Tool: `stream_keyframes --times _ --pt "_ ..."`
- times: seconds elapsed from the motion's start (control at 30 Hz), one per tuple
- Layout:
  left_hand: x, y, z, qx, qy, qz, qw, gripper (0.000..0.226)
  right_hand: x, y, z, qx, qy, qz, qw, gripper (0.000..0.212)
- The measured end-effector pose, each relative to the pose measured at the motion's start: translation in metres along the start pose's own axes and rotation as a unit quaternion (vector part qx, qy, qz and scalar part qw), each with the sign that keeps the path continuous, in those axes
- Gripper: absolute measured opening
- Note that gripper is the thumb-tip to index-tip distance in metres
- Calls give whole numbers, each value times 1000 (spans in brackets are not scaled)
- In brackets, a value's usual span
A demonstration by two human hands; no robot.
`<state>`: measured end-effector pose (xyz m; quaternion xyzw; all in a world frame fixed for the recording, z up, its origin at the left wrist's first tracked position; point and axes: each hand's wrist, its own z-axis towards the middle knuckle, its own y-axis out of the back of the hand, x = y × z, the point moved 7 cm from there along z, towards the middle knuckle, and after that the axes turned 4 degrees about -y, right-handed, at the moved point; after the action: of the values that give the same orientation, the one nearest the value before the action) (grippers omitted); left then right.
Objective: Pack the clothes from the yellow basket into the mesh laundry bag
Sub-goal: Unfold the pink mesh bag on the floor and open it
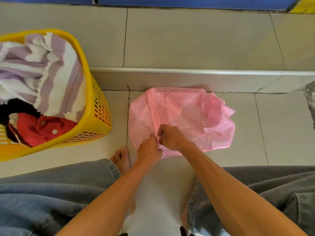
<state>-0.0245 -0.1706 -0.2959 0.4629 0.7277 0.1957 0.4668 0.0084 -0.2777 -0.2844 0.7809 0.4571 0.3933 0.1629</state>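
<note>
A pink mesh laundry bag lies crumpled on the tiled floor against the foot of a low tiled step, its zipper strip running down the left part toward the person. Both hands meet at the bag's near edge: the left hand pinches the mesh beside the zipper's end, and the right hand, fingers curled, grips the bag just beside it. The yellow basket stands on the floor to the left of the bag, apart from it, holding a purple-and-white striped cloth, a red buttoned garment and something black.
</note>
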Motion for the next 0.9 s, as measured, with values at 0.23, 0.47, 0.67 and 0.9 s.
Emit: stream_keyframes --times 0.23,0.47,0.67,0.9 --pt "-6 -16 -18 175 -46 26 983 54 25 51 2 -95 54 -15 994 16" --pt "9 3 -11 205 -5 9 979 44 41 81 5 -156 45 31 986 17" --pt "-20 67 36 -44 5 35 998 34 48 80 5 -118 21 74 990 15" --pt "-32 31 23 121 -52 38 991 27 47 102 11 -159 33 36 986 15"
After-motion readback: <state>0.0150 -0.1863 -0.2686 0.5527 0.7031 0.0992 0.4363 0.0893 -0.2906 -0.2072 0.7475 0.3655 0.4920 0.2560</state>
